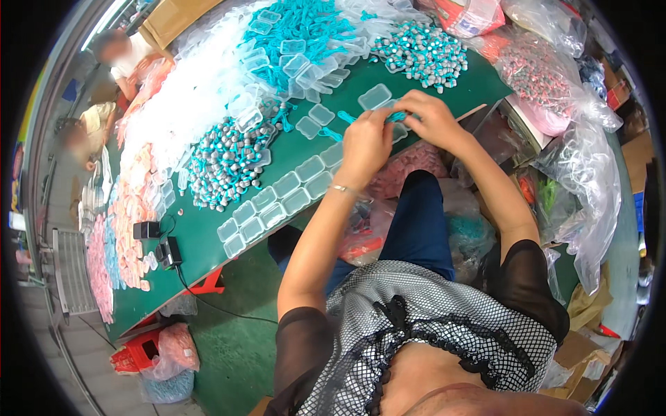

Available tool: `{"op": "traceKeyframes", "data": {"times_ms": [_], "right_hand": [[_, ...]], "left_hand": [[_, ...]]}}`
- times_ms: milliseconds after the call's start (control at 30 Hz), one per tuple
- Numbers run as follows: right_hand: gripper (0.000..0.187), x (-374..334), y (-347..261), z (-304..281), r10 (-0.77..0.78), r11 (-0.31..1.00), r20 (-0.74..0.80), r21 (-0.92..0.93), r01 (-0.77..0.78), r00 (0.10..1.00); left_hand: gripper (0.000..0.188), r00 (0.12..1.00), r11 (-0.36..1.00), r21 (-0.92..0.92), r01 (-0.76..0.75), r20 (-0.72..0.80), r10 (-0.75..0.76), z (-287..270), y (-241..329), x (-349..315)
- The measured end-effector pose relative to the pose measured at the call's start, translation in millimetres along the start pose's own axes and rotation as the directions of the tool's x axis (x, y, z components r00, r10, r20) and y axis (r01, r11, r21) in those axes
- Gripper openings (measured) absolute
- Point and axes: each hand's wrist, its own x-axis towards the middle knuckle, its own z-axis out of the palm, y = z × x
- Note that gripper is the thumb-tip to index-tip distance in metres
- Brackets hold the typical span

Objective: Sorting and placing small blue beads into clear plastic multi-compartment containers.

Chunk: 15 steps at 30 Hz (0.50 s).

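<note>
Over the table's near edge my two hands meet, fingers closed in a pinch. My left hand (368, 144) and my right hand (431, 119) hold a bundled teal cord (397, 116) between them. What sits under the fingertips is partly hidden. Just beyond the hands lies a clear plastic case (375, 97). Another teal bundle (331, 134) rests left of my left hand, beside clear case halves (320, 114). A double row of small clear cases (286, 184) runs along the near edge, its right end covered by my hands.
On the green table (208, 232) are piles of teal-and-grey plug-like pieces (232, 163), (424, 57), teal cords (305, 31) and clear plastic (208, 83). A black adapter (167, 252) trails a cable. Plastic bags (583, 180) crowd the right; two people (132, 66) sit at the far left.
</note>
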Motion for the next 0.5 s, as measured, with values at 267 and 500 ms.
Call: {"op": "traceKeyframes", "data": {"times_ms": [267, 500], "right_hand": [[0.022, -34, 51, -52, 0.122, 0.987, -0.023, -0.101, -0.124, 0.992], [0.02, -49, 87, -63, 0.154, 0.977, 0.039, -0.153, -0.147, 0.987]], "left_hand": [[0.015, 0.997, 0.978, -0.194, 0.072, 0.018, -0.07, 86, 13, 35], [0.014, 0.989, 0.99, -0.05, 0.133, 0.068, -0.129, 110, 33, 39]]}}
